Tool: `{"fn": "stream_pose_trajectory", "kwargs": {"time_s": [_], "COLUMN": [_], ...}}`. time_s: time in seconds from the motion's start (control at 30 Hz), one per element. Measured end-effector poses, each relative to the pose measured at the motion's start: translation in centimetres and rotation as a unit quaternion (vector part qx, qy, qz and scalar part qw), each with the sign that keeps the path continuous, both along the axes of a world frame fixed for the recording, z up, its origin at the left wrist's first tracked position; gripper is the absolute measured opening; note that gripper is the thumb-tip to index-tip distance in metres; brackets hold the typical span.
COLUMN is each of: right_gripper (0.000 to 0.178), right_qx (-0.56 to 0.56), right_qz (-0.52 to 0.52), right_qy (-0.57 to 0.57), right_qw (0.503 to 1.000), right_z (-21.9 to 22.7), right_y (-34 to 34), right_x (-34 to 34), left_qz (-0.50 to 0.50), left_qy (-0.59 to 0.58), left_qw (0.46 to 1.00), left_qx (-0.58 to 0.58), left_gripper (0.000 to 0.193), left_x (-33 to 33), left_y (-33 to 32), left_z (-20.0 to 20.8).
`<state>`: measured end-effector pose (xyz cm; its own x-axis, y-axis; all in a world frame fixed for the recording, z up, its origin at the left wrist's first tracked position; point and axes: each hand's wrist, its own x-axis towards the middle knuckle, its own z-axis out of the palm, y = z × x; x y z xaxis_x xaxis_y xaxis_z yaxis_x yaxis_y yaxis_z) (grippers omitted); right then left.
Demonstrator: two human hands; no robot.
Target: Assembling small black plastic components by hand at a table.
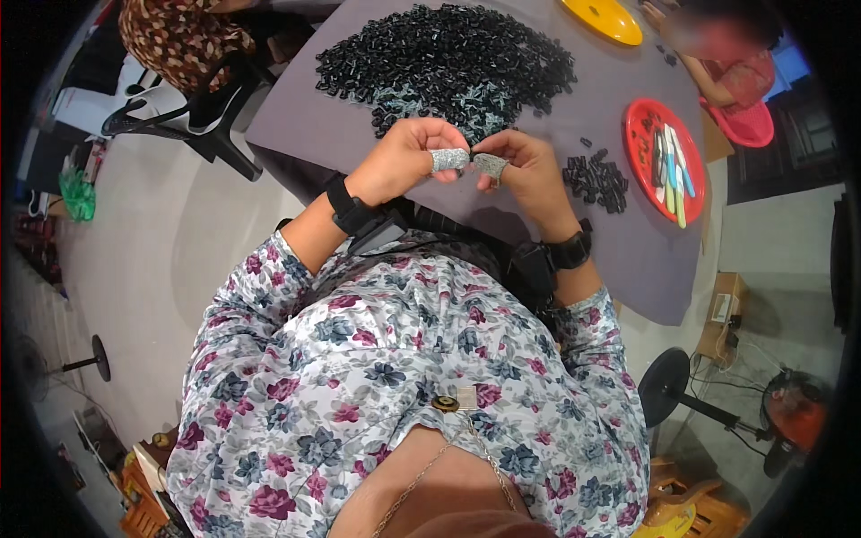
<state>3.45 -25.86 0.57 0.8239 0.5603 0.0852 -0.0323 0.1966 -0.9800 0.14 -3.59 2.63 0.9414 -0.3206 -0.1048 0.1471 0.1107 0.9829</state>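
Close together at the near edge of the table, my left hand [408, 152] and my right hand [529, 166] meet at the fingertips. Both are closed in a pinch around one small dark piece [472, 153], mostly hidden by the fingers. Grey patterned wraps cover both thumbs. Just beyond the hands spreads a large heap of small black plastic pieces [448, 58]. Grey-green slim pieces [484, 106] lie along the heap's near side. Right of my right hand is a smaller pile of black pieces [596, 181].
The table has a grey cloth [296, 108]. A red tray [637, 134] with several knife-like tools stands at the right, a yellow plate [605, 20] at the far right. One person [731, 67] sits beyond the right edge, another [184, 36] at the far left near a black chair [229, 117].
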Motion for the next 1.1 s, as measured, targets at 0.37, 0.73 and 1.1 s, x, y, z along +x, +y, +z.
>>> {"fn": "stream_pose_trajectory", "kwargs": {"time_s": [0.37,0.73,1.1], "right_gripper": [0.019,0.036,0.034], "right_qx": [-0.003,-0.069,-0.185], "right_qz": [-0.049,-0.224,-0.185], "right_qy": [-0.026,-0.280,-0.390], "right_qw": [0.998,0.931,0.883], "right_z": [0.2,0.5,0.4], "right_y": [0.4,4.4,2.9], "right_x": [0.2,0.0,-0.2], "left_qz": [0.024,0.143,0.103], "left_qy": [0.001,0.052,0.022], "left_qw": [0.999,0.987,0.994], "left_qx": [0.042,-0.049,-0.013], "left_gripper": [0.019,0.021,0.031], "left_x": [0.8,1.6,1.5], "left_y": [-0.9,-1.6,-1.2], "left_z": [1.2,-0.3,-0.4]}}
